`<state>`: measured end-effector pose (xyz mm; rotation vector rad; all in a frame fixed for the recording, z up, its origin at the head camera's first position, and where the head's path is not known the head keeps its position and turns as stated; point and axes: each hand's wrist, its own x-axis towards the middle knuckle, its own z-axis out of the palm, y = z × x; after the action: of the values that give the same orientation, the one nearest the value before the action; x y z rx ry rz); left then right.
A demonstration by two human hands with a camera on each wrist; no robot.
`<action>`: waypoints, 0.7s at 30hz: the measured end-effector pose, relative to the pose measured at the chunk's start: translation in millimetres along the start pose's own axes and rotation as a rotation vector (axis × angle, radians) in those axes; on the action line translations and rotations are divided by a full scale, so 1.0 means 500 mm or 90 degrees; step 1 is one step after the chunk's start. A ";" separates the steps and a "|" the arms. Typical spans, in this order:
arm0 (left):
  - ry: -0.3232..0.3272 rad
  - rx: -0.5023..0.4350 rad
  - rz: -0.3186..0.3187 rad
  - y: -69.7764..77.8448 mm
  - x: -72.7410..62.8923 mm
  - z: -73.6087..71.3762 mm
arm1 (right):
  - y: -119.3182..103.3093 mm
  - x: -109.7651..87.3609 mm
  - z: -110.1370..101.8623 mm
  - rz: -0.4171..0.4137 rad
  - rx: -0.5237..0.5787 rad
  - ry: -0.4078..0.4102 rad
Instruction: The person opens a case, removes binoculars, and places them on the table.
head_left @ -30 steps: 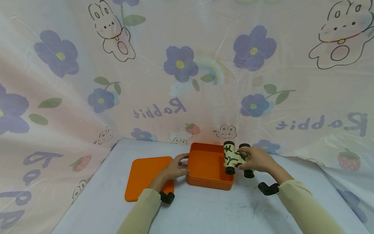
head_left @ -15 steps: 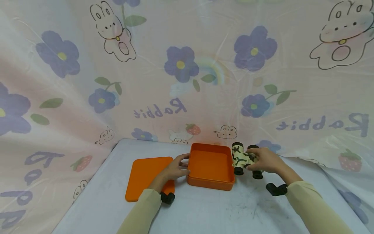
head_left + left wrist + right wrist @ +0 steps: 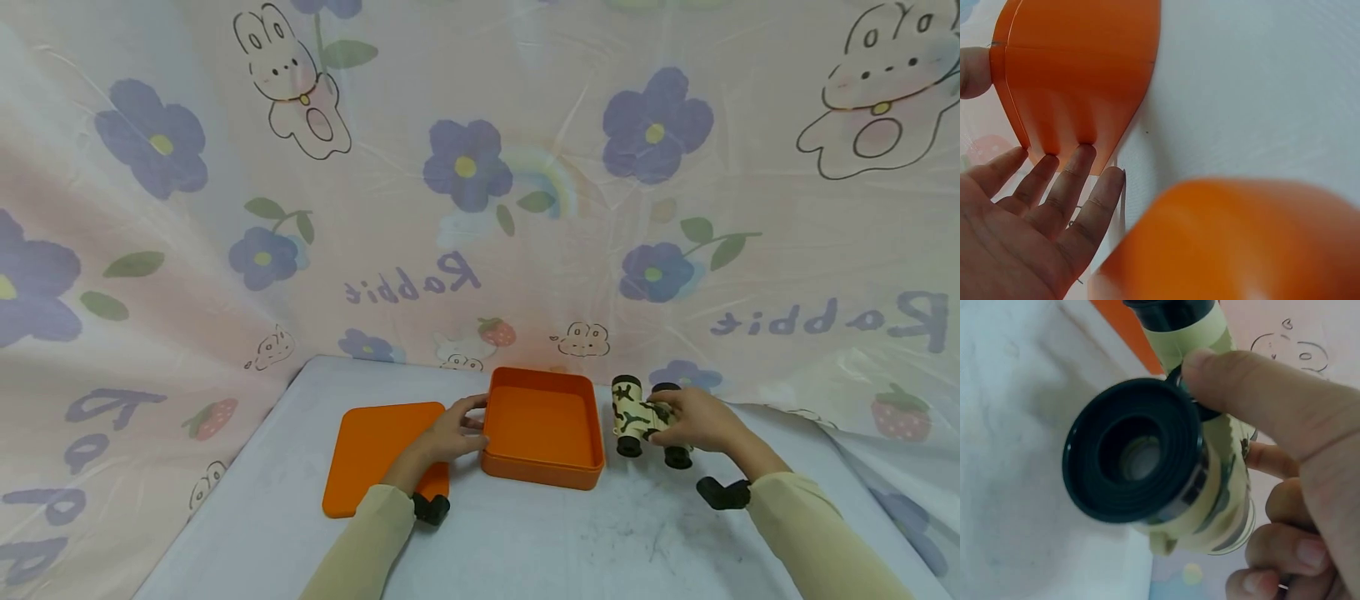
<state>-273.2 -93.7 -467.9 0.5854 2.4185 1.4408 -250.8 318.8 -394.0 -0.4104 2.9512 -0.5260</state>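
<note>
Camouflage-patterned binoculars [image 3: 633, 414] with dark end caps are in my right hand [image 3: 699, 422], just right of the orange box [image 3: 543, 477]. My right thumb [image 3: 1235, 381] and fingers pinch them near the middle; whether they touch the table I cannot tell. In the right wrist view one dark eyepiece [image 3: 1132, 450] faces the camera. The box has no lid on it and nothing inside. At its left wall my left hand [image 3: 452, 431] rests, with extended fingertips [image 3: 1085, 153] touching the side in the left wrist view.
A flat orange lid [image 3: 375, 454] lies left of the box, partly under the left forearm. The white table [image 3: 555, 550] ends at a printed curtain [image 3: 517, 250] behind and at the sides. Black camera mounts [image 3: 723, 493] are worn on both wrists.
My right hand has carried the binoculars rightward and slightly nearer, from over the box's right edge to beside it. The left hand and box have hardly moved.
</note>
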 end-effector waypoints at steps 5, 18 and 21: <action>0.001 0.004 -0.003 -0.001 0.000 0.001 | 0.013 -0.003 0.010 0.003 0.008 -0.004; -0.011 0.003 0.025 -0.005 0.004 0.000 | 0.063 0.004 0.044 0.017 0.001 -0.030; -0.011 0.005 0.026 -0.004 0.003 0.000 | 0.066 0.005 0.051 0.021 0.006 -0.037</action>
<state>-274.9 -94.1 -469.7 0.6491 2.4138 1.4370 -257.3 339.7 -429.4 -0.3697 2.8928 -0.5152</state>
